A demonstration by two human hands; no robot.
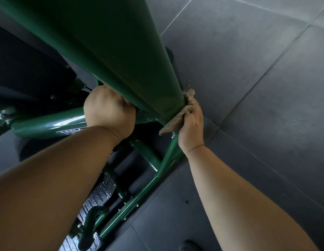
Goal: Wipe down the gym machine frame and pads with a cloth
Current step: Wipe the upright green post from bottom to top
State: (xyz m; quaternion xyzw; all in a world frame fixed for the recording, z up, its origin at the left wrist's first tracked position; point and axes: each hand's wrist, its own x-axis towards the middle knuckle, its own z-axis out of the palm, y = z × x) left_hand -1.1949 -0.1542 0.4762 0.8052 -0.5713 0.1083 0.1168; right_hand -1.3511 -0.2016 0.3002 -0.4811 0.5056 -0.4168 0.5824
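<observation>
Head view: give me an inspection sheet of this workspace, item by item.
Surface: dark grey tiled floor, seams visible.
Job's things: brown cloth pressed against the thick green frame tube; lower green crossbar glossy.
Clutter: nothing seen.
Grippers: right hand holds the cloth against the tube; left hand curled on the tube's other side, fingers hidden.
Cables: a thin dark line near the tube's left side, too unclear to call.
Surroundings: diamond-plate footplates below; dark pad at left.
</observation>
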